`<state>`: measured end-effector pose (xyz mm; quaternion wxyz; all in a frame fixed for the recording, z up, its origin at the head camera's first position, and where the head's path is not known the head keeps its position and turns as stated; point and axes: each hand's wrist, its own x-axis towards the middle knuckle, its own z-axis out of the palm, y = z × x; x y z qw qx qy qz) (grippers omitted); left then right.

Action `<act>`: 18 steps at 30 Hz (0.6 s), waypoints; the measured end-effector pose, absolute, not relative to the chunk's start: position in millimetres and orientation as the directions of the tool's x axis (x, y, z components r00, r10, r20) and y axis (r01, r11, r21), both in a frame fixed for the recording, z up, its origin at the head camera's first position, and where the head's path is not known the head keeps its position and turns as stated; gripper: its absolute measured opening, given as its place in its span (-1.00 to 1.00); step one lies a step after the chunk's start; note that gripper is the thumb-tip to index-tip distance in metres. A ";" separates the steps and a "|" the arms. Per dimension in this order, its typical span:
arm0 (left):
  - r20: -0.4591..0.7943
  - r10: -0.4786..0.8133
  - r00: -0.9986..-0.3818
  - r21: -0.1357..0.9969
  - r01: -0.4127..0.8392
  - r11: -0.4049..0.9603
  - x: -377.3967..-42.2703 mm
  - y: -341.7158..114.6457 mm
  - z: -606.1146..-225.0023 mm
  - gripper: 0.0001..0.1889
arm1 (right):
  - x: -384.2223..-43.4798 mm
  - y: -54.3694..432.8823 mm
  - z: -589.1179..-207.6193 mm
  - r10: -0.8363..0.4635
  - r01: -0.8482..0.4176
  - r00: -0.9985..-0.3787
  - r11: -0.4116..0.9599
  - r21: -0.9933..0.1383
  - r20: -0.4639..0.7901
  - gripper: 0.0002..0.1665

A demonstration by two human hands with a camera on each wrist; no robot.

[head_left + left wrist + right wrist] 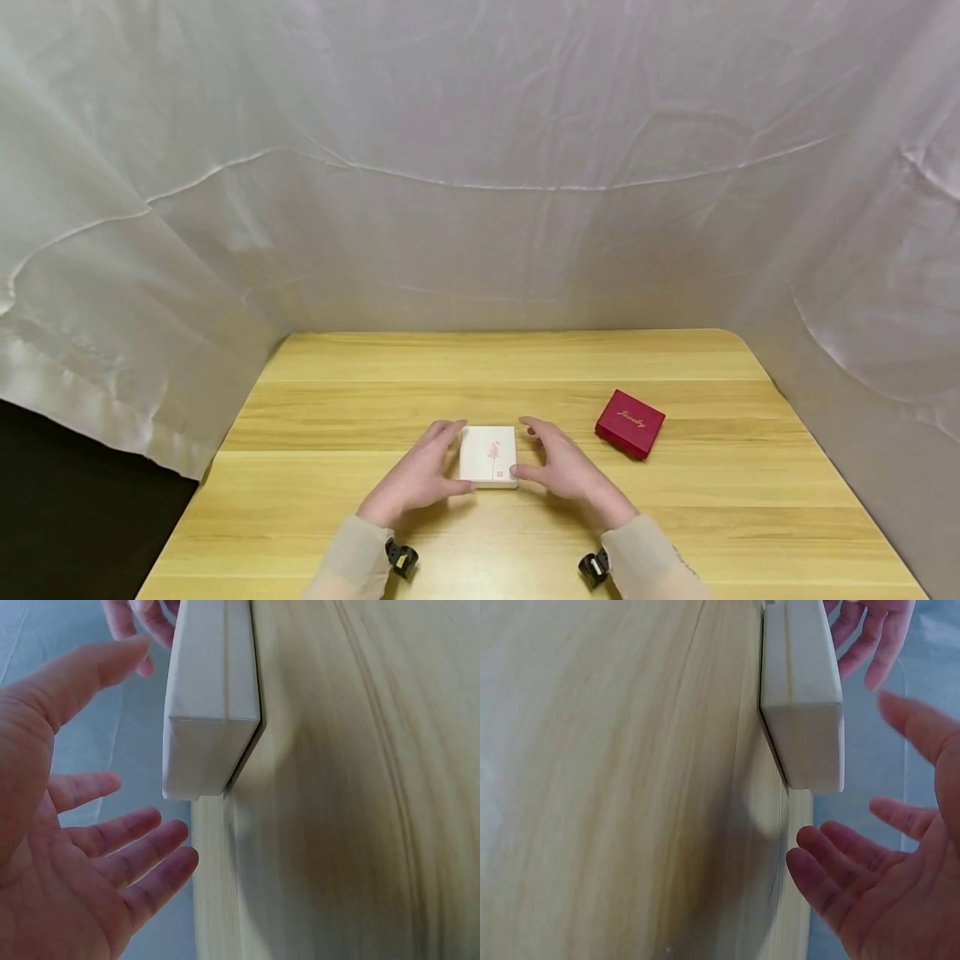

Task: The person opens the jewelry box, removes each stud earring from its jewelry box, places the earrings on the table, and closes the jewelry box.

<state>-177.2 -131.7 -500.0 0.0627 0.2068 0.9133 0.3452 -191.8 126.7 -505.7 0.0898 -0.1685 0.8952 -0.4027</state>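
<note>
A small white box [480, 450] with a pink flower printed on its lid lies flat on the wooden table, its lid on. Beside its left edge is my left hand [425, 468], thumb and fingers spread apart. My right hand [561, 463] curves loosely at the opposite edge, its thumb tip right by the near corner. In the left wrist view, a gap shows between the relaxed left fingers [154, 866] and the side of the box [206, 682]. The right wrist view likewise shows the right fingers [840, 862] apart from the box [806, 742]. Both palms hold nothing.
A dark red box [632, 422] with gold lettering that reads "Jewelry" sits at an angle on the table, beyond my right hand. Pale grey curtains [480, 250] hang behind the table [337, 400] and along both its sides. A black area [67, 517] lies at the lower left.
</note>
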 end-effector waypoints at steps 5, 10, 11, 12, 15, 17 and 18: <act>0.000 0.456 -0.890 0.649 0.346 0.677 -181.7 -126.5 -500.7 0.10 | -192.0 126.8 -506.8 -0.457 -0.296 -0.889 0.609 -0.736 -0.020 0.19; -0.002 0.473 -0.881 0.634 0.365 0.682 -185.5 -121.5 -502.5 0.10 | -193.2 125.5 -508.3 -0.502 -0.333 -0.864 0.617 -0.713 -0.031 0.25; -0.002 0.475 -0.880 0.630 0.368 0.684 -186.2 -120.9 -503.4 0.10 | -193.5 125.1 -508.4 -0.504 -0.334 -0.863 0.623 -0.707 -0.036 0.25; -0.001 0.477 -0.879 0.628 0.371 0.685 -186.8 -120.3 -504.2 0.09 | -193.7 124.7 -508.5 -0.506 -0.335 -0.862 0.625 -0.706 -0.039 0.25; -0.002 0.481 -0.877 0.616 0.377 0.691 -188.5 -119.1 -506.6 0.09 | -194.7 123.2 -508.8 -0.512 -0.339 -0.858 0.623 -0.705 -0.040 0.26; -0.003 0.482 -0.876 0.610 0.381 0.695 -189.6 -118.5 -508.3 0.09 | -195.6 121.8 -509.2 -0.517 -0.343 -0.855 0.624 -0.702 -0.042 0.25; -0.002 0.483 -0.876 0.606 0.383 0.697 -189.9 -118.4 -508.8 0.08 | -196.1 121.1 -509.3 -0.521 -0.347 -0.852 0.626 -0.699 -0.044 0.24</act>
